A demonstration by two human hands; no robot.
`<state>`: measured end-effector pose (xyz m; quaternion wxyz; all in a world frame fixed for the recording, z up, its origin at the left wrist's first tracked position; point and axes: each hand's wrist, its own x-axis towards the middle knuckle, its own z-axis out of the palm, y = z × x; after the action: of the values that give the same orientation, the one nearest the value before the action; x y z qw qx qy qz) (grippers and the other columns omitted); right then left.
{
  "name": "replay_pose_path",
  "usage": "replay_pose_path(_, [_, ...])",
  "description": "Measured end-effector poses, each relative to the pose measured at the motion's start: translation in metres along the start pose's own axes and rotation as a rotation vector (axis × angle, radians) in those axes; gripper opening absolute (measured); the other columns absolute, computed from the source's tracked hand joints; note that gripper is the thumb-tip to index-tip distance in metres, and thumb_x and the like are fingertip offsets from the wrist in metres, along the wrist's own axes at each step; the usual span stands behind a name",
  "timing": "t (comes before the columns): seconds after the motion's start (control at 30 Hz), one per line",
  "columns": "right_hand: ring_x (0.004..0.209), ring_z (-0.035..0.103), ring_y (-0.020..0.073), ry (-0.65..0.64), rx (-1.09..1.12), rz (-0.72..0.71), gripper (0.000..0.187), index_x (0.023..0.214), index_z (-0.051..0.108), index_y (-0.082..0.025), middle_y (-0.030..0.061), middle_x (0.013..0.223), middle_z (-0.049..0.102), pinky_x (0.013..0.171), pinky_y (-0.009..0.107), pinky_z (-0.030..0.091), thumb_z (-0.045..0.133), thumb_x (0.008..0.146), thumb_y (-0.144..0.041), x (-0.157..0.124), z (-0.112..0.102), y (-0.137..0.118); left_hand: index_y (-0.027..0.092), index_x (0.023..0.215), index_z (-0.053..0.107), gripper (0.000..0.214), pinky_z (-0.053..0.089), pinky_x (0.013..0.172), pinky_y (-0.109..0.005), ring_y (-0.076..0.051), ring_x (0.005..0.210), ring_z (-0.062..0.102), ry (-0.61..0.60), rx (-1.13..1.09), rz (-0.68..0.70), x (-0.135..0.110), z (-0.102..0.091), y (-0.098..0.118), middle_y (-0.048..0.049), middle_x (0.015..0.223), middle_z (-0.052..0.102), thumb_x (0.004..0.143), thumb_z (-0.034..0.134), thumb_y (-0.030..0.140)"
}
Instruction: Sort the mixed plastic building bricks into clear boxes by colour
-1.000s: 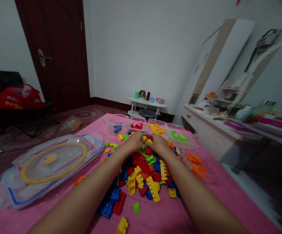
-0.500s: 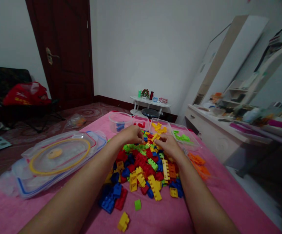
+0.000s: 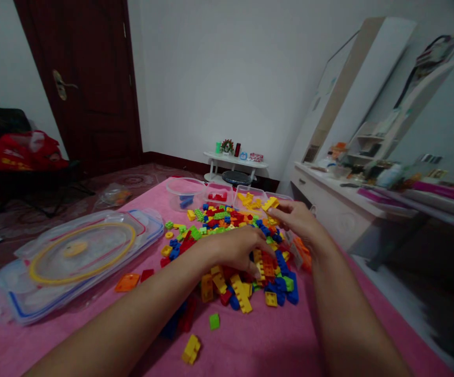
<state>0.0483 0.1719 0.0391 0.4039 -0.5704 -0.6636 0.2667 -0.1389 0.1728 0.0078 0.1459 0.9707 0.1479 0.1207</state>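
My right hand (image 3: pixel 295 214) is closed on a yellow toy building brick (image 3: pixel 270 204), pinched at the fingertips above the far right of the pile. Over the middle of the heap of mixed building bricks (image 3: pixel 227 214), my left hand (image 3: pixel 242 251) reaches down with thumb and fingers apart. A long yellow brick (image 3: pixel 259 266) lies between them, the thumb close to its near end. Left of the small green brick (image 3: pixel 214 321), a loose yellow brick (image 3: pixel 191 350) lies on the pink cloth (image 3: pixel 250 345).
Behind the pile stand a round clear tub (image 3: pixel 172 196) with blue bricks, a clear box (image 3: pixel 229 199) with red ones and another box (image 3: pixel 238 189) with yellow ones. Stacked lids (image 3: pixel 81 262) lie at left. Orange pieces (image 3: pixel 302 254) sit beyond my right wrist.
My left hand has come back from the far side of the pile to its middle. The right hand has shifted right, still pinching the yellow brick. The view has turned slightly.
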Motion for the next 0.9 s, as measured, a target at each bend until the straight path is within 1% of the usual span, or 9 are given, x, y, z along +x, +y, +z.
replay_pose_path(0.17, [0.047,0.037,0.0076,0.017,0.009,-0.020,0.027,0.063,0.056,-0.015,-0.0048,0.051,0.045,0.046,0.022,0.026,0.063,0.061,-0.041,0.000,0.001,0.000,0.024,0.100,0.072,0.032,0.044,0.083,-0.026,-0.021,0.096,0.061,-0.023,0.089,0.001,0.008,0.016,0.004,-0.0061,0.100,0.069,0.072,0.064,0.013])
replay_pose_path(0.3, [0.047,0.035,0.0069,0.003,0.014,-0.061,0.028,0.063,0.056,-0.015,-0.0050,0.052,0.044,0.046,0.021,0.026,0.062,0.064,-0.042,0.004,0.005,0.010,0.019,0.089,0.073,0.020,0.043,0.066,-0.020,-0.014,0.073,0.062,0.151,-0.052,-0.238,0.008,0.011,-0.017,-0.0035,0.083,0.072,0.077,0.057,0.016])
replay_pose_path(0.4, [0.047,0.038,0.0077,0.022,0.028,-0.052,0.029,0.069,0.060,-0.014,-0.0041,0.052,0.047,0.045,0.022,0.028,0.063,0.064,-0.042,0.007,0.008,0.014,0.015,0.089,0.073,0.021,0.041,0.061,-0.021,-0.014,0.069,0.061,0.295,-0.086,-0.380,0.002,-0.001,-0.030,-0.0043,0.079,0.071,0.080,0.055,0.021])
replay_pose_path(0.47, [0.046,0.039,0.0079,0.055,0.043,-0.039,0.030,0.071,0.061,-0.013,-0.0033,0.053,0.049,0.045,0.022,0.029,0.063,0.063,-0.043,0.007,0.010,0.013,0.015,0.092,0.072,0.021,0.043,0.064,-0.021,-0.014,0.072,0.062,0.262,-0.149,-0.326,-0.002,-0.006,-0.031,-0.0041,0.083,0.071,0.079,0.057,0.020])
replay_pose_path(0.53, [0.046,0.040,0.0083,0.097,0.051,-0.031,0.031,0.071,0.063,-0.013,-0.0026,0.053,0.051,0.045,0.022,0.030,0.063,0.063,-0.043,0.007,0.011,0.012,0.018,0.099,0.071,0.026,0.045,0.075,-0.021,-0.015,0.083,0.063,0.157,-0.205,-0.166,-0.003,-0.006,-0.026,-0.0040,0.093,0.071,0.075,0.062,0.018])
replay_pose_path(0.6, [0.045,0.042,0.0091,0.133,0.046,-0.031,0.032,0.072,0.064,-0.013,-0.0022,0.051,0.051,0.044,0.022,0.030,0.063,0.063,-0.044,0.006,0.011,0.010,0.021,0.106,0.070,0.036,0.043,0.086,-0.023,-0.017,0.095,0.060,0.081,-0.169,-0.030,-0.002,0.000,-0.017,-0.0053,0.106,0.067,0.071,0.065,0.014])
replay_pose_path(0.67, [0.046,0.043,0.0098,0.160,0.041,-0.035,0.033,0.073,0.065,-0.013,-0.0018,0.050,0.051,0.044,0.022,0.031,0.063,0.063,-0.044,0.005,0.011,0.009,0.023,0.106,0.070,0.040,0.042,0.091,-0.026,-0.019,0.103,0.057,0.051,-0.065,0.014,0.001,0.008,-0.009,-0.0073,0.112,0.064,0.069,0.064,0.009])
replay_pose_path(0.8, [0.046,0.043,0.0092,0.171,0.074,-0.033,0.032,0.075,0.066,-0.013,-0.0016,0.053,0.054,0.044,0.022,0.031,0.064,0.062,-0.042,0.006,0.012,0.009,0.022,0.100,0.072,0.034,0.043,0.087,-0.027,-0.020,0.098,0.059,0.061,-0.009,-0.056,0.006,0.018,-0.010,-0.0070,0.104,0.067,0.070,0.063,0.009])
replay_pose_path(0.9, [0.047,0.042,0.0082,0.142,0.133,-0.032,0.031,0.076,0.065,-0.012,-0.0012,0.057,0.055,0.045,0.021,0.031,0.064,0.062,-0.040,0.006,0.015,0.011,0.020,0.100,0.071,0.027,0.046,0.078,-0.028,-0.020,0.086,0.062,0.253,-0.109,-0.268,0.007,0.016,-0.023,-0.0057,0.092,0.070,0.074,0.064,0.022])
